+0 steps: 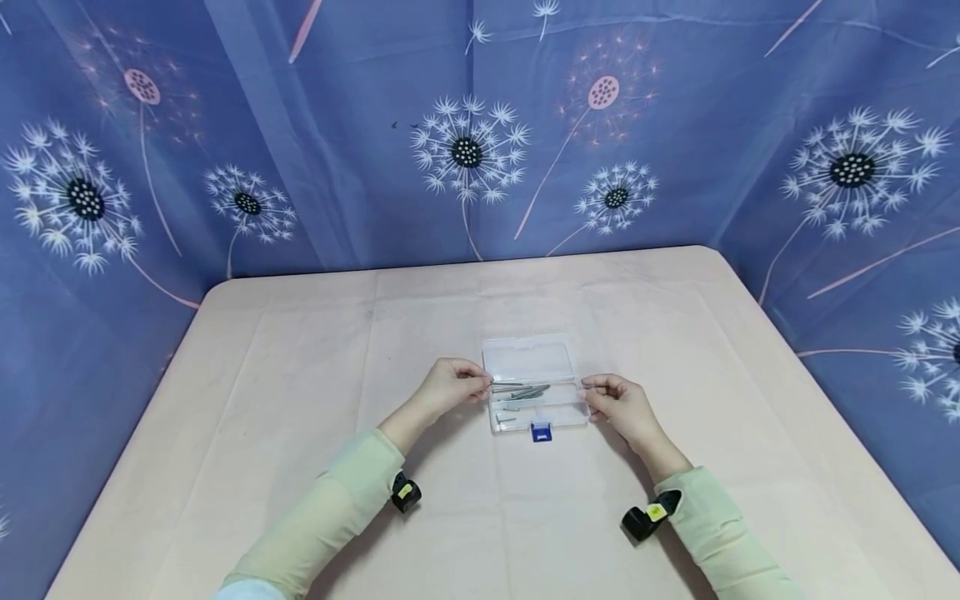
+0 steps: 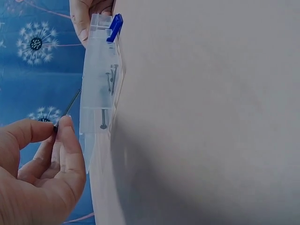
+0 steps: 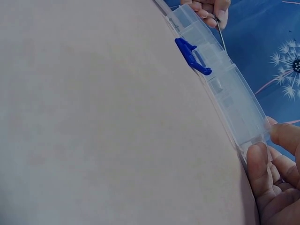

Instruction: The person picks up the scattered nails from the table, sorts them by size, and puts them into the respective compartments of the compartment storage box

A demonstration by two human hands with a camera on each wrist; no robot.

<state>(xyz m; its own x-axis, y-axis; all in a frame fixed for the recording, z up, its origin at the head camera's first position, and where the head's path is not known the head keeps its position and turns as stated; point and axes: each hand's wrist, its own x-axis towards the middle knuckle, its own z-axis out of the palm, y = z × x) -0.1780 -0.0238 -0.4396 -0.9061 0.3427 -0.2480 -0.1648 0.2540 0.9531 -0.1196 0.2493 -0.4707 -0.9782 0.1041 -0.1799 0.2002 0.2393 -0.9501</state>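
Observation:
A clear plastic compartment box (image 1: 566, 414) lies on the table with its lid (image 1: 527, 360) tipped back and its blue latch (image 1: 541, 432) at the front. Several grey metal nails (image 1: 528, 392) lie in its middle compartment, and a few shorter ones are in the front left. My left hand (image 1: 450, 383) is at the box's left side, pinching a thin nail (image 2: 72, 102) between thumb and index finger, its shaft slanting over the box wall. At the opposite end, my right hand (image 1: 618, 407) grips the box's right side between thumb and fingers.
The table (image 1: 300, 350) has a pale pink cover with fold creases. A blue dandelion-print curtain (image 1: 337, 150) encloses its back and sides. Black wrist cameras (image 1: 406, 492) are strapped at both sleeves, close over the tabletop.

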